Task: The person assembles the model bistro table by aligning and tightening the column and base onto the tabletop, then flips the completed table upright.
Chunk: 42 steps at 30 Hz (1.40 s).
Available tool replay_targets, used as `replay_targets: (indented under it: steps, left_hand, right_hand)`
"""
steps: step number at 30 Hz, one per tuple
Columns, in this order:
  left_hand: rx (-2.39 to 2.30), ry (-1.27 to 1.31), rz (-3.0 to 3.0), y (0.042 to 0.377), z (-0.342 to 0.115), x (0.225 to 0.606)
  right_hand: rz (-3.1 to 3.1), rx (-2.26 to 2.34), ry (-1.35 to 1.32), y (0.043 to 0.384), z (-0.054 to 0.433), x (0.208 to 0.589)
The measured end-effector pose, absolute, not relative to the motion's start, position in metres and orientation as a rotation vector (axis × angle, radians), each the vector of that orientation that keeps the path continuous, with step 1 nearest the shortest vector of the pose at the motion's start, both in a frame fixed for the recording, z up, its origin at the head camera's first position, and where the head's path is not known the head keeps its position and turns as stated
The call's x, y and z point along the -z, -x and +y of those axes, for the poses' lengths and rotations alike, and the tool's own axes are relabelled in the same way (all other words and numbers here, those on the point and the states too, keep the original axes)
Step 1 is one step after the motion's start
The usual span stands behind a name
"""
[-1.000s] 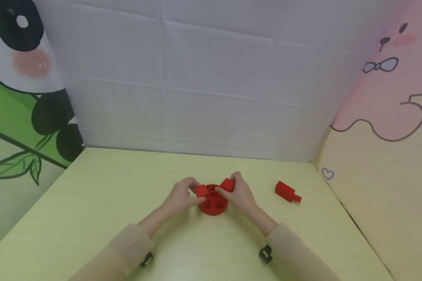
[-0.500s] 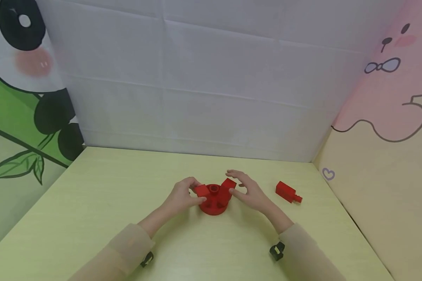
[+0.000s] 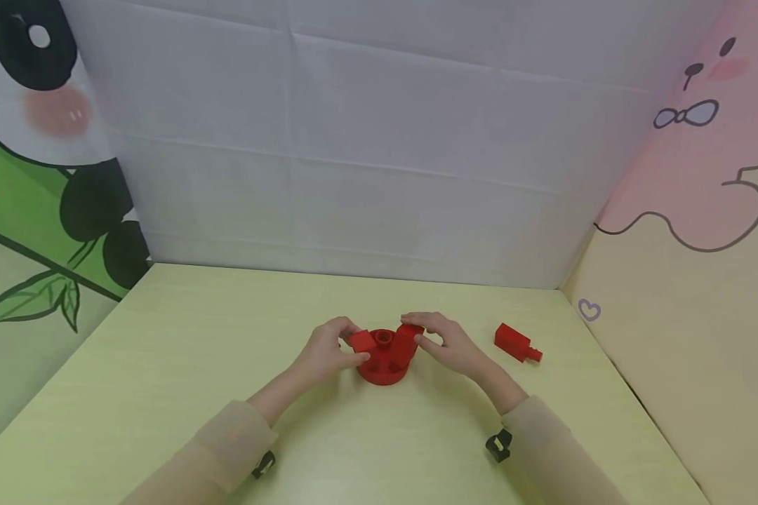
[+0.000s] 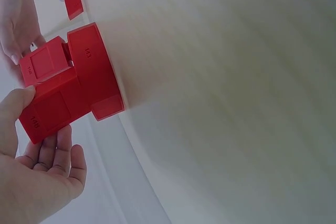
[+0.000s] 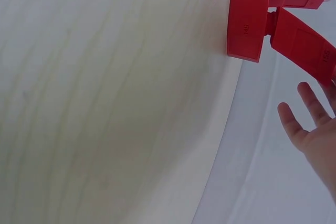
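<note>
A round red base [image 3: 382, 379] with a ring-shaped hub stands on the table between the hands. A red block [image 3: 362, 341] is seated on its left side, and my left hand [image 3: 328, 348] pinches its top between thumb and fingers. At the right, a second red block [image 3: 407, 345] leans outward from the base; its narrow neck shows at the base in the right wrist view. My right hand [image 3: 453, 344] holds this block's upper end, thumb on the near side and fingertips over the top. In the left wrist view, the left block [image 4: 50, 109] sits flush against the base [image 4: 94, 66].
A third red block [image 3: 514, 342] with a stepped peg lies on the table to the right. The pale yellow table [image 3: 227, 308] meets a white cloth wall [image 3: 366, 175] behind and printed side panels. Black straps [image 3: 499, 445] hang at the wrists.
My right hand lets go of the right block, spreads its fingers and shifts right, then brings its fingertips back over the block's top. The left hand keeps its pinch in place.
</note>
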<state>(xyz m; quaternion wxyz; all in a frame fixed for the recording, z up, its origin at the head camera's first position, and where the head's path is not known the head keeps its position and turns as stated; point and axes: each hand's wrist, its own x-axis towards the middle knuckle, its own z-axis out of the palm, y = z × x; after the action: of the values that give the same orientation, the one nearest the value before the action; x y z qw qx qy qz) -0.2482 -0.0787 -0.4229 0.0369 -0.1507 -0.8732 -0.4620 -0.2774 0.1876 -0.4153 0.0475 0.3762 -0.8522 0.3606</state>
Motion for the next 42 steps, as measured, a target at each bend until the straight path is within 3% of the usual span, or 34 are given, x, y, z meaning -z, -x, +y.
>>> replay_targets:
  steps: [30, 36, 42]
  left_hand:
    - [1.398, 0.483, -2.674, 0.250, -0.078, 0.423]
    - [1.413, 0.473, -2.669, 0.252, -0.079, 0.426]
    - [1.421, 0.463, -2.674, 0.254, -0.078, 0.429]
  right_hand:
    - [-2.780, -1.120, -0.558, 0.253, 0.158, 0.416]
    - [-2.724, -1.147, -0.644, 0.253, 0.161, 0.416]
    - [-2.621, -1.205, -0.968, 0.258, 0.177, 0.415]
